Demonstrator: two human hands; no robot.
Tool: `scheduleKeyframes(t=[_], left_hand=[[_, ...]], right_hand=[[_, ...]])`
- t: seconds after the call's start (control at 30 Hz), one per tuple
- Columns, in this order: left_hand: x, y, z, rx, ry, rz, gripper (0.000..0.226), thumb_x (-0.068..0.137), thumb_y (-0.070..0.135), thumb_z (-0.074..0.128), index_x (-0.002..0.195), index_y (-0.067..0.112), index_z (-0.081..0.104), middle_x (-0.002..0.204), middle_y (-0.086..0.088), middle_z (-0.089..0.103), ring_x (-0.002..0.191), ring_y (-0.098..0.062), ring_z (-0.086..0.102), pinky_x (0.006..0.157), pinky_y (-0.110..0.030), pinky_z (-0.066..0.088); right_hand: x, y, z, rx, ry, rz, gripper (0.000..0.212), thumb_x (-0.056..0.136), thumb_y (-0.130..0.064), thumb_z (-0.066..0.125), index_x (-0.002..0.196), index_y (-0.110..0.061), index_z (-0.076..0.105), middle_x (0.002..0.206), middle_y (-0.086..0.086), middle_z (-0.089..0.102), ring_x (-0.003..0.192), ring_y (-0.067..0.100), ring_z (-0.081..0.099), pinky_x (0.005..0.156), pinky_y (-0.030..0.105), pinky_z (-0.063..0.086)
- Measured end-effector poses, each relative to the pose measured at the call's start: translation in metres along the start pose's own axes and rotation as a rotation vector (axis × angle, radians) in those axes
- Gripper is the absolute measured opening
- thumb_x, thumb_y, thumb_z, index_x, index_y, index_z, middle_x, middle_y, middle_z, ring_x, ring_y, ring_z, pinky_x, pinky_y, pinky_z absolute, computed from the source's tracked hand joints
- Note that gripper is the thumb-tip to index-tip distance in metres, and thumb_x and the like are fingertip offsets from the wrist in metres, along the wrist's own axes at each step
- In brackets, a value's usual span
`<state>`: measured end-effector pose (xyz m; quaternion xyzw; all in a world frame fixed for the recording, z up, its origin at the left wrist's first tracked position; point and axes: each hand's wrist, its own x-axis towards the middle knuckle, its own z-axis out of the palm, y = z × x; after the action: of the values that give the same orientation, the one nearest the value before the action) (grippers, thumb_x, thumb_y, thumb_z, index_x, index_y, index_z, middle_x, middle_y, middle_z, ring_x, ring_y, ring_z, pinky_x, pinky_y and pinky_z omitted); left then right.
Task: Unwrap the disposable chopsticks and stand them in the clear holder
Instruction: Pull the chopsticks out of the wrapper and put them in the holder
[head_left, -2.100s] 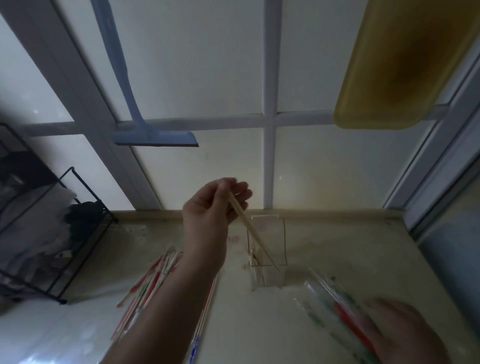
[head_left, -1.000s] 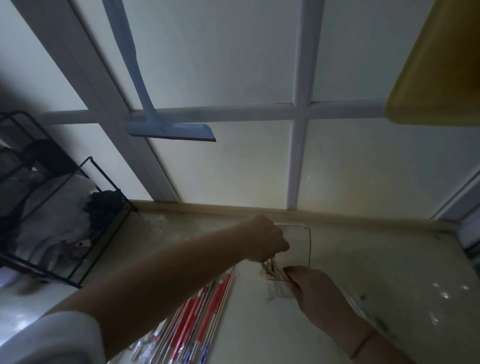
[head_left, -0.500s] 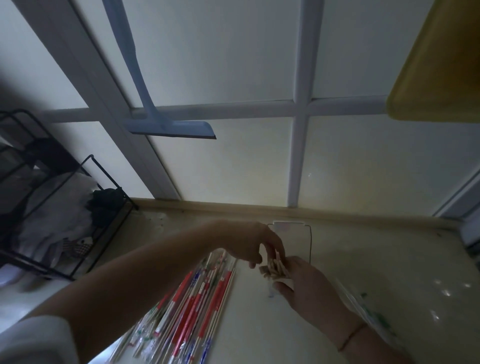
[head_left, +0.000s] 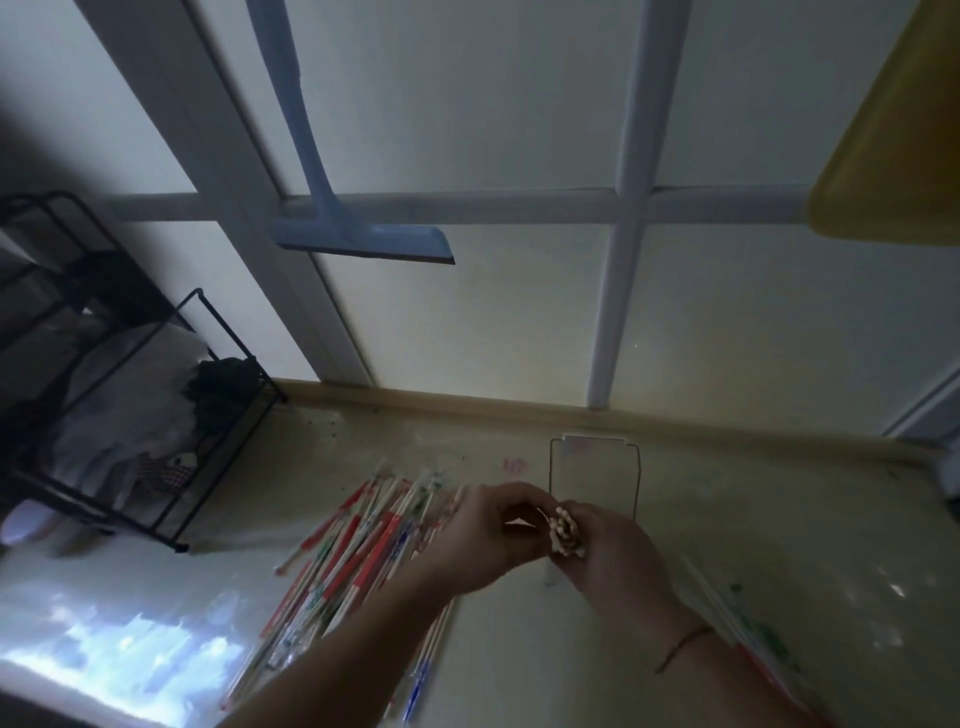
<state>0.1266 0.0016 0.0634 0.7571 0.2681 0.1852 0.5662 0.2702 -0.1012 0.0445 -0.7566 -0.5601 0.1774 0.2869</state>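
1. The right hand (head_left: 608, 545) curls its fingers around a bundle of bare pale wooden chopsticks (head_left: 565, 532), whose blunt ends point up toward the camera.
2. The left hand (head_left: 493, 525) sits just beside the bundle, its fingers bent and their tips meeting the chopstick ends; whether it pinches a stick or only touches them cannot be told.
3. The clear rectangular plastic holder (head_left: 595, 475) stands on the pale countertop (head_left: 753, 519) directly behind the hands. Its lower part is hidden by the right hand, so it is unclear whether the bundle stands inside it.
4. A loose pile of wrapped chopsticks in red, green and blue printed sleeves (head_left: 358, 551) lies on the counter to the left, partly under the left forearm.
5. A few crumpled clear wrappers with red and green print (head_left: 753, 639) lie to the right, near the right wrist, which wears a thin red string bracelet (head_left: 683, 647).
6. A black wire rack (head_left: 171, 415) stands at the far left, a blue squeegee (head_left: 363, 236) hangs against the white-framed window, and a yellow tray (head_left: 893, 156) fills the top right corner.
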Motion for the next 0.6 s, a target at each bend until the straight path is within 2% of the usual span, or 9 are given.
scheduleKeyframes(t=[0.1, 0.23, 0.33, 0.4, 0.5, 0.6], left_hand=[[-0.002, 0.003, 0.001, 0.007, 0.001, 0.039, 0.032, 0.077, 0.002, 0.08, 0.107, 0.01, 0.069, 0.101, -0.003, 0.072, 0.095, -0.018, 0.071, 0.087, -0.034, 0.058], [0.002, 0.01, 0.004, 0.109, 0.089, 0.096, 0.023, 0.076, 0.011, 0.082, 0.098, 0.015, 0.074, 0.093, 0.001, 0.074, 0.088, -0.012, 0.071, 0.084, -0.033, 0.059], [0.008, 0.009, 0.003, 0.08, 0.165, 0.039, 0.012, 0.076, 0.019, 0.081, 0.088, 0.02, 0.077, 0.085, 0.005, 0.075, 0.081, -0.012, 0.072, 0.078, -0.039, 0.06], [0.008, 0.004, 0.002, 0.102, 0.133, 0.014, 0.013, 0.078, 0.022, 0.079, 0.09, 0.018, 0.076, 0.087, 0.004, 0.076, 0.083, -0.012, 0.073, 0.08, -0.04, 0.059], [0.0, -0.003, 0.003, 0.178, 0.073, 0.031, 0.017, 0.084, 0.013, 0.076, 0.1, 0.011, 0.075, 0.094, 0.001, 0.074, 0.087, -0.009, 0.071, 0.083, -0.034, 0.059], [-0.006, -0.007, 0.004, 0.224, 0.091, 0.079, 0.018, 0.085, 0.011, 0.074, 0.103, 0.013, 0.074, 0.093, 0.008, 0.07, 0.087, -0.007, 0.069, 0.083, -0.025, 0.057]], right_hand=[[0.0, 0.002, -0.001, 0.018, 0.013, 0.003, 0.025, 0.081, -0.04, 0.066, 0.105, -0.033, 0.068, 0.092, -0.007, 0.071, 0.085, 0.016, 0.067, 0.069, 0.033, 0.052], [0.002, 0.0, -0.002, 0.094, 0.077, 0.069, 0.017, 0.08, -0.04, 0.068, 0.085, -0.024, 0.07, 0.074, -0.003, 0.071, 0.07, 0.016, 0.068, 0.059, 0.034, 0.051], [0.003, -0.003, -0.002, 0.144, 0.093, 0.107, 0.026, 0.08, -0.049, 0.071, 0.087, -0.024, 0.072, 0.074, -0.002, 0.072, 0.068, 0.013, 0.067, 0.06, 0.034, 0.051], [0.003, -0.004, -0.001, 0.168, 0.078, 0.111, 0.028, 0.079, -0.052, 0.071, 0.089, -0.025, 0.073, 0.075, -0.003, 0.073, 0.069, 0.011, 0.067, 0.06, 0.031, 0.049], [0.002, -0.003, 0.001, 0.196, 0.041, 0.118, 0.027, 0.077, -0.049, 0.072, 0.092, -0.027, 0.074, 0.077, -0.003, 0.074, 0.073, 0.013, 0.069, 0.062, 0.03, 0.05], [0.003, -0.002, 0.001, 0.242, 0.01, 0.116, 0.037, 0.071, -0.06, 0.06, 0.09, -0.031, 0.071, 0.075, -0.007, 0.072, 0.073, 0.014, 0.069, 0.065, 0.036, 0.054]])
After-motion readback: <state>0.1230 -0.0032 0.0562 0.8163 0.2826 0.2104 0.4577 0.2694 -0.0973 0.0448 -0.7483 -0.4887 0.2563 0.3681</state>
